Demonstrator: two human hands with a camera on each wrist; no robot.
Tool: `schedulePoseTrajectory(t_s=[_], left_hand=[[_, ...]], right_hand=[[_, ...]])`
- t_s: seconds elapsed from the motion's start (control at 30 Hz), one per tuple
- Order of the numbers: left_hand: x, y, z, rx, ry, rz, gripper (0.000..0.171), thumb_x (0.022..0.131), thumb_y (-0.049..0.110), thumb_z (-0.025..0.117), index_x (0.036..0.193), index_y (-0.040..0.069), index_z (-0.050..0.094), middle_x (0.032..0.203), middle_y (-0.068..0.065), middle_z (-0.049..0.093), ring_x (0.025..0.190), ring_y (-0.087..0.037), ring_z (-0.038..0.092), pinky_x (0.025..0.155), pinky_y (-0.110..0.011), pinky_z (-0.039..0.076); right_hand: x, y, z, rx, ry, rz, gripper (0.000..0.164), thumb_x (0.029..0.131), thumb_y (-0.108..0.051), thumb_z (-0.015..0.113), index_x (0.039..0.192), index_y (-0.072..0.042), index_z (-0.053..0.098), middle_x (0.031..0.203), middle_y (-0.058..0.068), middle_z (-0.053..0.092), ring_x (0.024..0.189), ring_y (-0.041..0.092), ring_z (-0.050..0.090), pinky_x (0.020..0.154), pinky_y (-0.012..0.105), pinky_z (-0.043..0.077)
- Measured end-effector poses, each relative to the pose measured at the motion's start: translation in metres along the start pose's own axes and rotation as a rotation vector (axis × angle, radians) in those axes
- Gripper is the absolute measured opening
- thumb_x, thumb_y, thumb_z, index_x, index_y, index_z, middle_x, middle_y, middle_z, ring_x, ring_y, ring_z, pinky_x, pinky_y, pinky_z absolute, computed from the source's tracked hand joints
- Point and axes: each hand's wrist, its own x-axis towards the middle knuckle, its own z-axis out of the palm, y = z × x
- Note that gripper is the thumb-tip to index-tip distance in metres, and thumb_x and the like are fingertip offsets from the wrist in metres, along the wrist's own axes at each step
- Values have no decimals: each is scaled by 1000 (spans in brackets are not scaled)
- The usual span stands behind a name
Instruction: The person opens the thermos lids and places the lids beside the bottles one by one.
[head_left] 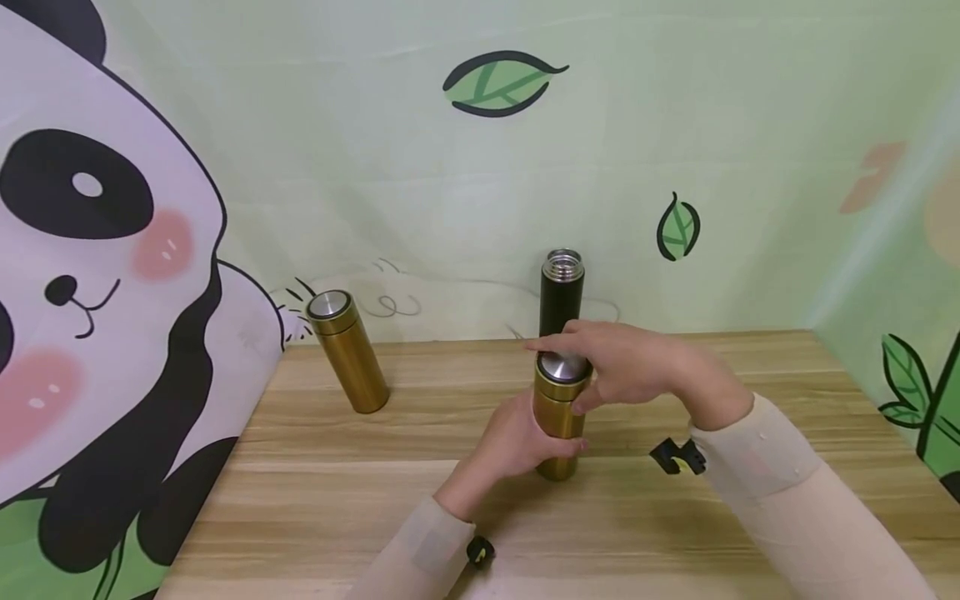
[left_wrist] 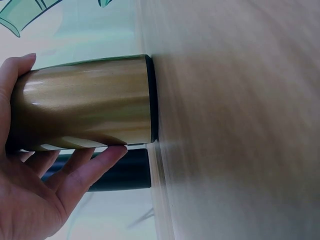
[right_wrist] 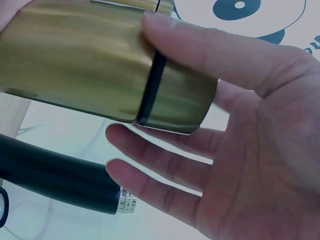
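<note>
A gold thermos [head_left: 558,414] with a silver-topped lid [head_left: 564,367] stands upright on the wooden table. My left hand [head_left: 516,437] grips its body from the left, thumb in front; in the left wrist view, the fingers curl along its side above the dark base. Around the lid end is my right hand [right_wrist: 250,120], its thumb lying near the dark seam and its fingers on the opposite side. The lid is seated on the body. Right behind it stands a black thermos [head_left: 561,300] without a lid, its threaded steel neck [head_left: 563,267] showing; its lower part is hidden in the head view.
Another gold thermos [head_left: 351,354], lid on, stands at the table's back left. Along the table's [head_left: 315,500] back edge hangs a pale green cloth [head_left: 360,167] printed with leaves and a large panda [head_left: 90,250]. Small black mounts [head_left: 677,456] sit on both wrists.
</note>
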Motion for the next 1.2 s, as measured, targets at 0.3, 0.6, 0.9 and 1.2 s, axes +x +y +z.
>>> schedulePoseTrajectory(t_s=[0.3, 0.6, 0.9, 1.2], left_hand=[[1, -1, 1, 9, 11, 12, 65, 80, 49, 86, 130, 24, 55, 115, 6, 70, 96, -10, 67, 85, -34, 55], [0, 0, 1, 6, 12, 9, 69, 80, 52, 86, 133, 25, 52, 118, 5, 69, 102, -11, 67, 90, -35, 55], [-1, 1, 1, 1, 2, -17, 74, 79, 54, 85, 137, 24, 51, 122, 3, 69, 105, -14, 67, 91, -37, 55], [-2, 1, 1, -17, 1, -36, 76, 80, 54, 85, 140, 24, 49, 123, 3, 69, 106, -14, 67, 92, -38, 56]], right_hand=[[-1, 2, 3, -73, 88, 80, 94, 81, -61, 81, 154, -14, 45, 137, 11, 61, 122, 29, 63, 102, 52, 52], [1, -2, 3, -81, 102, 139, 79, 76, -72, 78, 127, -14, 59, 110, 0, 70, 100, 19, 66, 87, 43, 55], [-1, -6, 3, -108, 121, 173, 80, 75, -77, 75, 121, -14, 60, 100, 0, 71, 91, 19, 66, 76, 37, 55], [0, -12, 4, -174, 160, 200, 83, 72, -82, 73, 119, -14, 62, 96, -1, 72, 89, 20, 66, 70, 35, 53]])
